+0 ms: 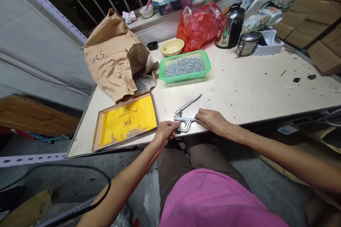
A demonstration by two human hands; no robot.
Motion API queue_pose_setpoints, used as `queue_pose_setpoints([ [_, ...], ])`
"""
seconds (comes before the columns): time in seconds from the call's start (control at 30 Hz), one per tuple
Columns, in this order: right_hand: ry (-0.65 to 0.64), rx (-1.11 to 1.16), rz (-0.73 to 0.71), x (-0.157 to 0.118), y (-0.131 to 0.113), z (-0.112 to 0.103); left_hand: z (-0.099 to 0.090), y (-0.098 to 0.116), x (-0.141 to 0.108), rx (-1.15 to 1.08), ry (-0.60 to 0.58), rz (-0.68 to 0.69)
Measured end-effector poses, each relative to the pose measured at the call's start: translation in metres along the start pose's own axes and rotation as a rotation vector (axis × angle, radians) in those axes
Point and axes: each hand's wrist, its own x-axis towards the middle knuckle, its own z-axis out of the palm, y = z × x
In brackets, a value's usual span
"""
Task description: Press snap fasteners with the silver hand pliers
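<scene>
a crumpled paper bag (112, 60) slumps on the far left of the table (226, 88), its mouth spilling small metal pins (144, 84). just right of it sits a green basket (186, 77) heaped with more pins, a yellow bowl (173, 46) close behind. past those come a red bag (199, 26), a tall kettle (231, 28), a pot (247, 45) and a white tray (270, 50), all well beyond the hands. dark scraps (296, 80) lie off to the right. nearer, a shallow box (154, 108) lined in yellow stands close on the left, pins scattered along its near side; its corner comes right up beside the left hand (168, 129), and the basket stands beyond the tool (189, 120). that tool lies at the table's near edge, between the two hands, its long lever (189, 104) sprung up and free of any grip. the left hand comes in low, thumb and fingertips pinched together at the tool's left end; i can't tell whether a pin sits between them. the right hand (213, 120) rests back uppermost, fingers curled closed round the tool's right end, the forearm slanting away to the right.
</scene>
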Motion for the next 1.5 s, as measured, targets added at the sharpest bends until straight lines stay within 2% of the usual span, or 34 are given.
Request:
queue_pose_setpoints([
  [0.27, 0.064, -0.004, -0.005, -0.001, 0.002, 0.009, -0.005, 0.003, 0.005, 0.176, -0.021, -0.017],
  [0.4, 0.069, 0.008, -0.015, -0.004, 0.002, 0.006, -0.007, 0.01, 0.004, 0.272, -0.09, -0.054],
  [0.5, 0.123, 0.015, -0.079, -0.004, 0.009, 0.007, -0.007, 0.011, 0.002, 0.309, -0.123, -0.056],
  [0.6, 0.165, -0.018, -0.122, 0.004, 0.021, 0.009, -0.007, 0.009, 0.0, 0.315, -0.105, -0.05],
  [0.73, 0.069, -0.052, -0.145, 0.027, 0.037, 0.009, -0.005, 0.008, -0.002, 0.328, -0.073, -0.06],
  [0.87, -0.041, -0.069, -0.174, 0.044, 0.04, -0.002, -0.005, 0.009, -0.002, 0.344, -0.063, -0.072],
  [1.03, -0.036, -0.126, -0.172, 0.046, 0.031, -0.014, -0.005, 0.007, -0.001, 0.34, -0.05, -0.071],
  [1.23, -0.012, -0.098, -0.161, 0.039, 0.026, -0.009, -0.006, 0.002, -0.008, 0.391, -0.015, -0.065],
  [1.3, 0.002, -0.069, -0.169, 0.037, 0.025, -0.006, -0.005, 0.001, -0.013, 0.504, 0.036, 0.049],
  [1.43, 0.032, -0.05, -0.189, 0.031, 0.022, -0.006, 0.003, 0.003, -0.018, 0.854, 0.224, 0.563],
  [1.5, 0.036, -0.052, -0.176, 0.029, 0.018, -0.008, 0.011, 0.007, -0.013, 0.996, 0.228, 0.76],
])
